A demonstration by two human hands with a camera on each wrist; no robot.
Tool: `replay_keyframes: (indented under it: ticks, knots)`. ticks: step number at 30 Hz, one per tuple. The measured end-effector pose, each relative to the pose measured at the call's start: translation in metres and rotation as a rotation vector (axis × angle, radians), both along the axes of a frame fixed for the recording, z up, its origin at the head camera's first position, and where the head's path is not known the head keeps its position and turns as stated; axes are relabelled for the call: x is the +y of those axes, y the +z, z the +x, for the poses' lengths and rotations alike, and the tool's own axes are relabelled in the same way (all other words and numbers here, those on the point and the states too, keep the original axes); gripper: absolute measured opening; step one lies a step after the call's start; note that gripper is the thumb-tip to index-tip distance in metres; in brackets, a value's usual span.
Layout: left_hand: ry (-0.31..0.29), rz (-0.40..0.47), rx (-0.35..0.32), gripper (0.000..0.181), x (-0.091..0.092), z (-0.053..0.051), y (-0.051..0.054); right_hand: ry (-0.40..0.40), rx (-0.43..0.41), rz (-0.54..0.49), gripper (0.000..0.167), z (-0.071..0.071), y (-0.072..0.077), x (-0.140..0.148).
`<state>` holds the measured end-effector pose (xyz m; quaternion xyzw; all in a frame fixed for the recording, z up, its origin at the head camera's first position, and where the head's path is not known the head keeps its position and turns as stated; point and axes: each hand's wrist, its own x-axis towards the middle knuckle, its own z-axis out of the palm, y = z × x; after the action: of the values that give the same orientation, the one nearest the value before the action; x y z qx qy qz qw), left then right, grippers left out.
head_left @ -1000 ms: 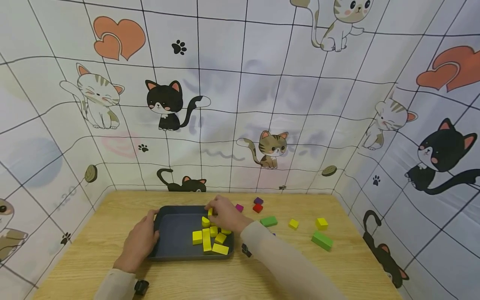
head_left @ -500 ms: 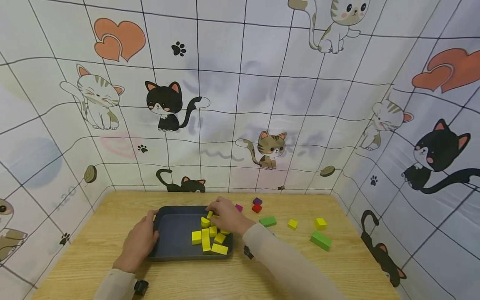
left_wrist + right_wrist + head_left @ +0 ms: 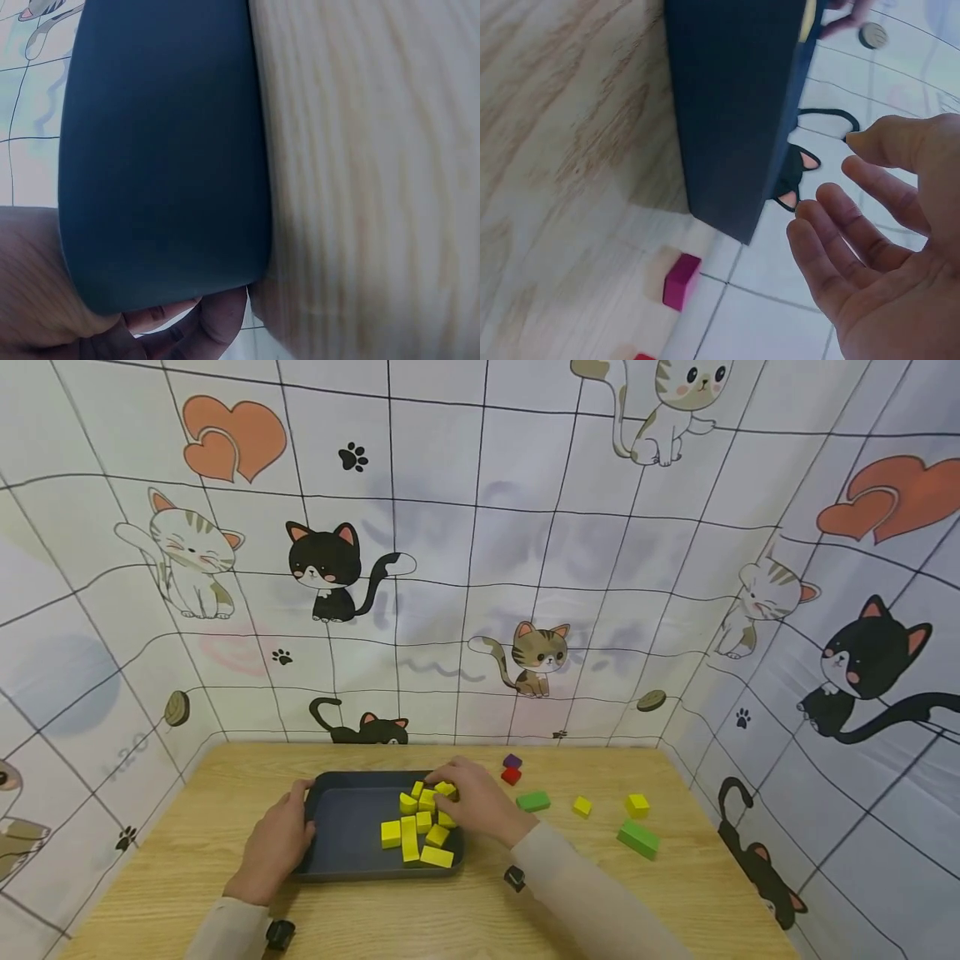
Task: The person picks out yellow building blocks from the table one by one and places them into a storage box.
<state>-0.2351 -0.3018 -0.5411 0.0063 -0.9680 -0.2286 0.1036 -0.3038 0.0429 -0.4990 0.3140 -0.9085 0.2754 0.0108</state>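
Note:
A dark grey tray [image 3: 341, 827] lies on the wooden table, with several yellow blocks [image 3: 409, 841] gathered in its right half. One has a rounded side. My left hand [image 3: 273, 842] holds the tray's left end; in the left wrist view, curled fingers [image 3: 223, 319] show beyond the tray wall. Over the tray's right rim, beside the rearmost yellow blocks, is my right hand [image 3: 480, 803]. The right wrist view shows its fingers apart and loosely bent, with nothing between them. A magenta block [image 3: 681, 281] sits just outside the tray, hidden behind my right hand in the head view.
Right of the tray lie a purple block [image 3: 512, 761], a red block [image 3: 511, 775], two green blocks [image 3: 533, 801] and two yellow blocks [image 3: 637, 805] on the table [image 3: 525, 910]. A cat-patterned sheet [image 3: 435, 552] hangs behind and at both sides.
My right hand has moved right and back from the yellow blocks at the tray's rear right, uncovering more of them. The left hand stays on the tray. The view has shifted slightly.

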Motion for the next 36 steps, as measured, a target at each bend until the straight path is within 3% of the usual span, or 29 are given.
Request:
replay_keyframes:
  ticks: [6,11,20,25,28,31,36]
  knots:
    - [-0.012,0.007,-0.004,0.073,0.000,0.002,-0.001,-0.029,0.107,-0.151,0.028,0.007,-0.004,0.033]
    - [-0.023,0.009,-0.005,0.073,0.002,0.000,-0.002,-0.091,0.205,-0.197,0.026,0.014,-0.008,0.069]
    - [-0.019,-0.006,-0.006,0.073,0.004,-0.001,-0.004,-0.260,0.132,-0.270,0.029,0.017,-0.019,0.125]
    - [-0.028,-0.006,-0.006,0.074,0.003,0.000,-0.004,-0.319,0.212,-0.258,0.030,0.017,-0.026,0.148]
    - [-0.034,-0.001,0.030,0.073,0.001,0.000,-0.005,-0.341,0.255,-0.234,0.028,0.013,-0.029,0.158]
    - [-0.031,-0.010,0.090,0.073,-0.004,-0.003,-0.012,-0.360,0.240,-0.202,0.029,0.008,-0.029,0.164]
    - [-0.028,-0.009,0.095,0.073,-0.007,-0.003,-0.013,-0.424,0.165,-0.111,0.033,0.005,-0.029,0.177]
